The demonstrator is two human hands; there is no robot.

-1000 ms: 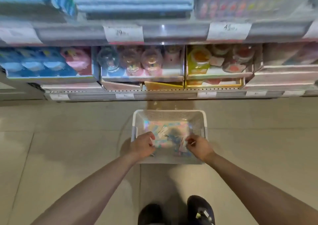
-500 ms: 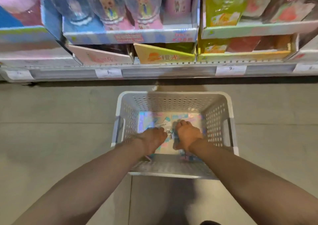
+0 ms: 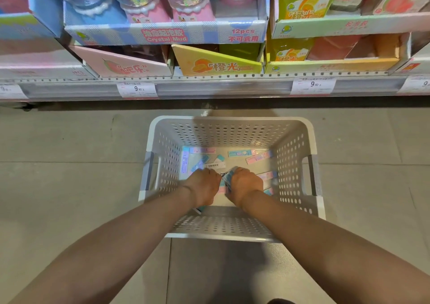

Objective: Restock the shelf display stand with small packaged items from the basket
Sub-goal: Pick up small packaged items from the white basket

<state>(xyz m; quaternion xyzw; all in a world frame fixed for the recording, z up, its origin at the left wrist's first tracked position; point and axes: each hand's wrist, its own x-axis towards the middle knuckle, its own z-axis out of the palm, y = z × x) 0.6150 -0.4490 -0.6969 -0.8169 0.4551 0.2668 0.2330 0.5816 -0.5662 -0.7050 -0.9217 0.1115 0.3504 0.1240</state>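
Both hands are reaching into the basket; the right hand is clutching upright slim packets, the left hand's fingers are hidden.

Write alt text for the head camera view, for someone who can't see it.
Both hands, left hand and right hand, reach into a white perforated basket on the floor, gathering small pastel packets. Behind it, a low shelf holds boxed toys.
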